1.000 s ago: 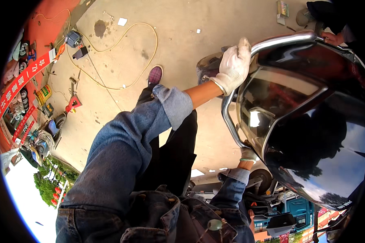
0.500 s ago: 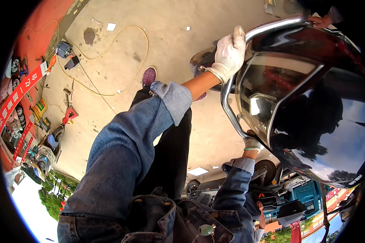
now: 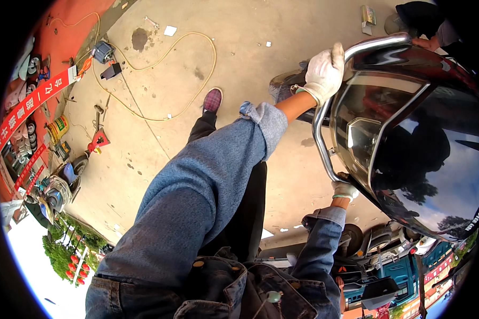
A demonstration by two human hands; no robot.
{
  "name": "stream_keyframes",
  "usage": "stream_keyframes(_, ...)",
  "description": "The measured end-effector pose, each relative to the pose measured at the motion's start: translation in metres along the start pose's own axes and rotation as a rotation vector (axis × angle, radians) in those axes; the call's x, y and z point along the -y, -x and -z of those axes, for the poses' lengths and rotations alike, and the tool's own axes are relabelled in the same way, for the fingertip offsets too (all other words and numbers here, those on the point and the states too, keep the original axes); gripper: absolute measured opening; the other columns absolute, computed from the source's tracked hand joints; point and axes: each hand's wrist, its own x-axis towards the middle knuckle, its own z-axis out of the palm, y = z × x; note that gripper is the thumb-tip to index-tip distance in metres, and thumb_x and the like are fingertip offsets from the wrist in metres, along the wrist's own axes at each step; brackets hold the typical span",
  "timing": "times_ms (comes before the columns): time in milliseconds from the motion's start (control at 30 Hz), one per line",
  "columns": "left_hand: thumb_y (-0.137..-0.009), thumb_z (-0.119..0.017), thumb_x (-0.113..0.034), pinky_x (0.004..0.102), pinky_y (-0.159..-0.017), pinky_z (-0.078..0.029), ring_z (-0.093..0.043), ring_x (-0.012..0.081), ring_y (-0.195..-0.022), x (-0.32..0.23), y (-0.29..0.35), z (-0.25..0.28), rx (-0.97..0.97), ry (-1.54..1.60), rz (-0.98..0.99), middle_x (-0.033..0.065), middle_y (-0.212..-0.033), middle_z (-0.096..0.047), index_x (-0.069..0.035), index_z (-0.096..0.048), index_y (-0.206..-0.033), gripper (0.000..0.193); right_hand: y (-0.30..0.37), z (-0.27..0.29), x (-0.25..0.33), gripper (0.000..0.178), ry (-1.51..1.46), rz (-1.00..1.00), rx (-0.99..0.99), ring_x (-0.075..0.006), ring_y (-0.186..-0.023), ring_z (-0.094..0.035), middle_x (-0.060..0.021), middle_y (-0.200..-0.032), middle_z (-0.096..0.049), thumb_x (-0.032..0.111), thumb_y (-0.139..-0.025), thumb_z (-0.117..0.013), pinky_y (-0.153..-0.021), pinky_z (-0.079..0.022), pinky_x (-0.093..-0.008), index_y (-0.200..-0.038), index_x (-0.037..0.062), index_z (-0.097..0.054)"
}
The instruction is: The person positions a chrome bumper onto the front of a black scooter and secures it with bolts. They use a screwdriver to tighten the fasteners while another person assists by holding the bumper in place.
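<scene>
My left hand [image 3: 325, 75], in a white knit glove, is closed round a bent chrome bumper bar [image 3: 318, 135], the thumb pointing up. Further down the same bar, my right hand [image 3: 344, 190], gloved too, is closed at its lower end; its fingers are partly hidden. Behind the bar is the glossy black front of a vehicle [image 3: 455, 143], with a clear-covered headlight [image 3: 363, 139]. Reflections of sky, trees and a dark figure lie on the black panel. Another person's hand [image 3: 427, 44] is at the bar's far end.
A yellow hose [image 3: 214, 58] loops over the concrete floor near a blue-grey motor [image 3: 102, 52]. At left are a red banner [image 3: 34, 109], a yellow bucket [image 3: 57, 129] and a parked scooter [image 3: 56, 194]. A teal vehicle [image 3: 404, 279] stands at lower right.
The whole view has shifted, so floor, arms and bar all sit further right in the picture. Both hands keep the same hold on the bar.
</scene>
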Motion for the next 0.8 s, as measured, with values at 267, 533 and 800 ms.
stream_keyframes(267, -0.088, -0.044, -0.048, 0.0402, -0.089, -0.040, -0.054, 0.0349, -0.103, 0.144, 0.059, 0.157, 0.211, -0.093, 0.418, 0.0201, -0.105, -0.060, -0.003, -0.059, -0.109, 0.052, 0.039, 0.053, -0.074, 0.030, 0.282, -0.147, 0.266, -0.0126, -0.043, -0.041, 0.0004, -0.056, -0.048, 0.034, -0.090, -0.049, -0.043, -0.037, -0.0275, -0.071, 0.0115, -0.052)
stream_keyframes(533, -0.089, -0.056, -0.030, 0.0227, -0.057, -0.042, -0.053, 0.0076, -0.065, 0.264, 0.006, 0.309, 0.170, 0.050, 0.728, 0.0006, -0.074, -0.058, -0.002, -0.057, -0.098, 0.029, 0.121, -0.104, -0.320, 0.019, 0.927, -0.018, 0.553, -0.0085, -0.054, -0.051, -0.0032, -0.071, -0.058, 0.017, -0.085, -0.059, -0.049, -0.046, -0.0230, -0.095, 0.0011, -0.060)
stream_keyframes(800, -0.087, -0.058, -0.019, 0.0275, -0.075, -0.048, -0.061, 0.0161, -0.079, 0.373, -0.145, 0.379, 0.401, -0.248, 0.399, 0.0067, -0.085, -0.064, -0.003, -0.056, -0.099, 0.021, 0.080, -0.307, -0.509, 0.020, 1.461, 0.867, 0.619, -0.0278, -0.081, -0.063, -0.0117, -0.088, -0.066, 0.018, -0.079, -0.057, -0.073, -0.050, -0.0364, -0.095, 0.0112, -0.066)
